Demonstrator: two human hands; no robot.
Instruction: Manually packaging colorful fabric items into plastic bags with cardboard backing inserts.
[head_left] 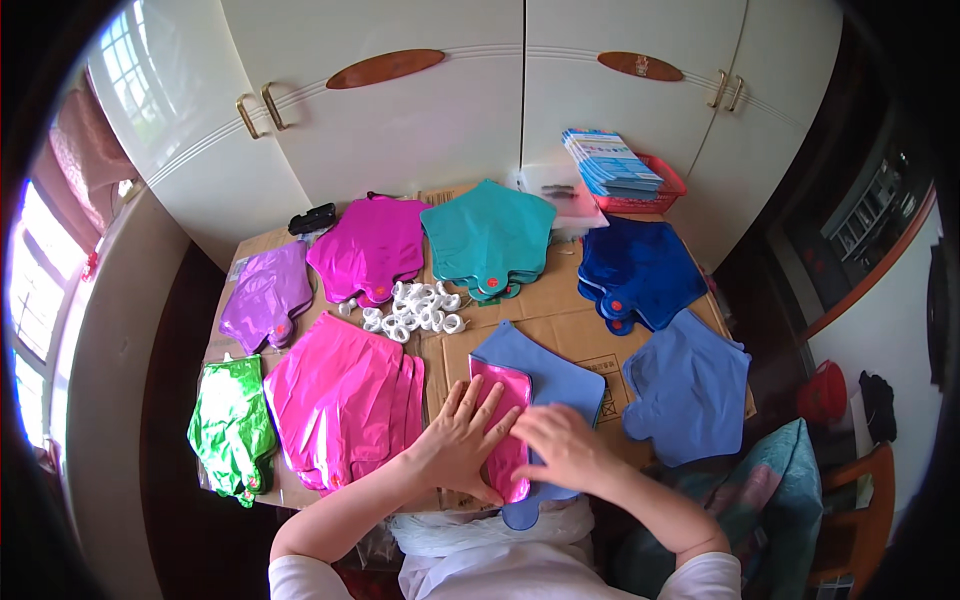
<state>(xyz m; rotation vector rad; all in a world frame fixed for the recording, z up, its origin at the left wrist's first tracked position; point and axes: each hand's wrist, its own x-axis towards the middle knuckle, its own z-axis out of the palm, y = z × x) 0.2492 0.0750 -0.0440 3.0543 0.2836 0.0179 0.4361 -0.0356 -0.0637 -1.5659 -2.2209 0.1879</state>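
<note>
A pink foil balloon [507, 450], deflated and folded into a narrow strip, lies in front of me on a flat periwinkle-blue foil balloon [565, 385]. My left hand [465, 435] rests flat across the pink strip, fingers spread. Beside it, my right hand [563, 445] touches the strip's right edge, its fingers slightly bent and the thumb apart. What lies under the right palm is hidden. To the left is a stack of flat pink foil balloons [335, 400]; to the right, another periwinkle-blue balloon [690, 390].
Cardboard [460, 345] covers the table. Around it lie green [232, 410], lilac [265, 295], magenta [370, 245], teal [488, 235] and dark blue [640, 265] foil balloons. White ribbon coils [415, 310] sit centrally. Behind are a red basket [665, 190], booklets [610, 165] and a black case [312, 218].
</note>
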